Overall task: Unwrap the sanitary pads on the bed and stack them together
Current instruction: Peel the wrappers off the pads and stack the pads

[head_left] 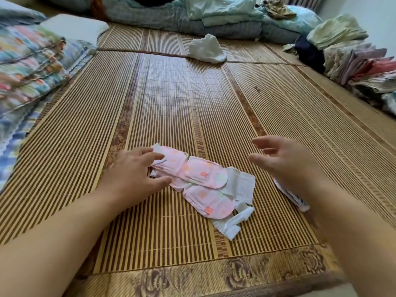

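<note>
Overlapping row of pink pads [203, 175] near front edge of bamboo mat [171, 103], white wrappers [243, 185] trailing at right. Resting on left end, left hand [132, 170], fingers straight, gripping nothing; raised and empty, right hand [285, 161], fingers relaxed. Advised: pin one end, slide pads together, square edges, set wrappers aside.

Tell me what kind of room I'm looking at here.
Most likely a bedroom. A bamboo sleeping mat covers the surface, a pillow lies at the far left, folded quilts are piled along the far edge, and folded clothes are stacked on the right.
</note>
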A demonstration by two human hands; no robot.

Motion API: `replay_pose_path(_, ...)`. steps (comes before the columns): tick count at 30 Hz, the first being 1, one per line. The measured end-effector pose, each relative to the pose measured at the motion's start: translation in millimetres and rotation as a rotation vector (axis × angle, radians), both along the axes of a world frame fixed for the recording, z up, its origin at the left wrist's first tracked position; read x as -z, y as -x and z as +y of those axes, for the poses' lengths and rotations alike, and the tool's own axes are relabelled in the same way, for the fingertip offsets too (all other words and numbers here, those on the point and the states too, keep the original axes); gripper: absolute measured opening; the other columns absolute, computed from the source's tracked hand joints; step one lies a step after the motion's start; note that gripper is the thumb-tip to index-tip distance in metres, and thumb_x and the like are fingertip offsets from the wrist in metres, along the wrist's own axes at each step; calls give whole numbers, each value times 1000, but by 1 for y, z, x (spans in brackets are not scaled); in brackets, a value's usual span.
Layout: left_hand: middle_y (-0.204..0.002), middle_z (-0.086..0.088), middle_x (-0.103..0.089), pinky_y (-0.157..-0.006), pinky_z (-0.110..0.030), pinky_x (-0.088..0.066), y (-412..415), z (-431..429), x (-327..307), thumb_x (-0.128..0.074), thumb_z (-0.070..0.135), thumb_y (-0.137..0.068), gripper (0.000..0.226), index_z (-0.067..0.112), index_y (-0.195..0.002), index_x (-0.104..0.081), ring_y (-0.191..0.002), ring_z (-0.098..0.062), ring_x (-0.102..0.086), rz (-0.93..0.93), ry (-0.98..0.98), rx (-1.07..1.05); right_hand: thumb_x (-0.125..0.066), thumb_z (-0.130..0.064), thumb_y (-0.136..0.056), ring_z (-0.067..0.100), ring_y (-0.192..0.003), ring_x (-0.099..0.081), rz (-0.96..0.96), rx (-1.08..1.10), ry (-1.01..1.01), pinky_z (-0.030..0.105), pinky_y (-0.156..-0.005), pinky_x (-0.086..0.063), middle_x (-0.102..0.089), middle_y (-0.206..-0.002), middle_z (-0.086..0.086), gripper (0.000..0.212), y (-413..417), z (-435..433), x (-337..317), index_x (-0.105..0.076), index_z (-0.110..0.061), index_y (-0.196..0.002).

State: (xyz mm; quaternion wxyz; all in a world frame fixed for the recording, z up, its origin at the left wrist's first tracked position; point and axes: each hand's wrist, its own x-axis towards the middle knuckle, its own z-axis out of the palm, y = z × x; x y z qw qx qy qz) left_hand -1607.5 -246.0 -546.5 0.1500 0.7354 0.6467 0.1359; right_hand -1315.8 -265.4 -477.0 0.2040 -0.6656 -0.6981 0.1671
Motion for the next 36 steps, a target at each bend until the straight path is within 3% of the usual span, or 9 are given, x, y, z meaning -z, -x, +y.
replay_pose_path(5, -133, 3, -56, -96, -49, -40, 4, 6, 5, -55, 52, -80, 51, 30, -127, -55, -120, -29, -42, 77, -50, -71, -69, -37, -81, 9, -99, -60, -196, -208, 75, 27, -87, -51, -66, -118, -5, 40, 67, 1, 36, -63, -26, -119)
replay_pose_path(10, -104, 1, -67, -80, -40, -49, 17, 7, 5, -54, 35, -88, 26, 23, -106, -68, -94, -20, -56, 16, -147, -109, -61, -37, -84, 1, -51, -50, -364, -243, -9, 15, -48, -38, -53, -57, -15, 14, 71, 8, 49, -67, -27, -76)
replay_pose_path(13, -94, 1, -66, -69, -34, -46, 24, 8, 1, -53, 28, -89, 21, 18, -99, -69, -82, -17, -57, -95, -165, -162, -57, -36, -85, 5, -47, -51, -443, -270, -45, 17, -44, -41, -53, -52, -10, 22, 74, 10, 55, -59, -27, -66)
replay_pose_path(17, -76, 3, -65, -55, -32, -46, 27, 5, -19, -54, 29, -89, 15, 18, -90, -66, -68, -19, -60, -457, -103, -305, -54, -40, -85, 10, -56, -60, -402, -252, -108, 27, -54, -54, -66, -68, -4, 24, 77, 12, 60, -68, -24, -96)
replay_pose_path(22, -80, -7, -64, -59, -29, -46, 31, -2, -39, -59, 17, -87, 8, 14, -89, -66, -67, -15, -59, -1186, 143, -438, -49, -63, -81, 9, -55, -52, -406, -204, -126, 19, -44, -33, -48, -60, -11, 44, 81, 12, 67, -62, -26, -102)
replay_pose_path(27, -82, -6, -63, -54, -26, -43, 39, -4, -43, -51, 6, -90, 28, 28, -105, -60, -58, -10, -55, -1464, 153, -491, -48, -40, -88, 12, -51, -51, -427, -177, -176, 22, -44, -36, -45, -55, -10, 23, 83, 10, 68, -62, -22, -94)
replay_pose_path(30, -95, -10, -65, -54, -25, -46, 43, -5, -47, -47, 3, -90, 39, 33, -100, -70, -57, -9, -55, -1494, 205, -434, -50, -32, -88, 14, -55, -57, -387, -120, -139, 25, -50, -46, -60, -62, -7, 17, 77, 12, 62, -64, -24, -89)
replay_pose_path(33, -96, -13, -69, -58, -25, -50, 45, -8, -48, -42, 1, -90, 38, 16, -85, -77, -61, -14, -65, -1389, 270, -399, -55, -25, -88, 4, -48, -52, -185, -35, -121, 19, -42, -35, -57, -55, -8, 21, 64, 17, 49, -61, -25, -68)
replay_pose_path(36, -100, -11, -71, -60, -23, -52, 51, -11, -46, -46, -6, -84, 34, 13, -93, -73, -76, -14, -72, -1237, 294, -374, -61, -21, -86, 1, -41, -48, 8, -20, -119, 11, -35, -35, -55, -55, -9, 19, 51, 20, 31, -60, -24, -68)
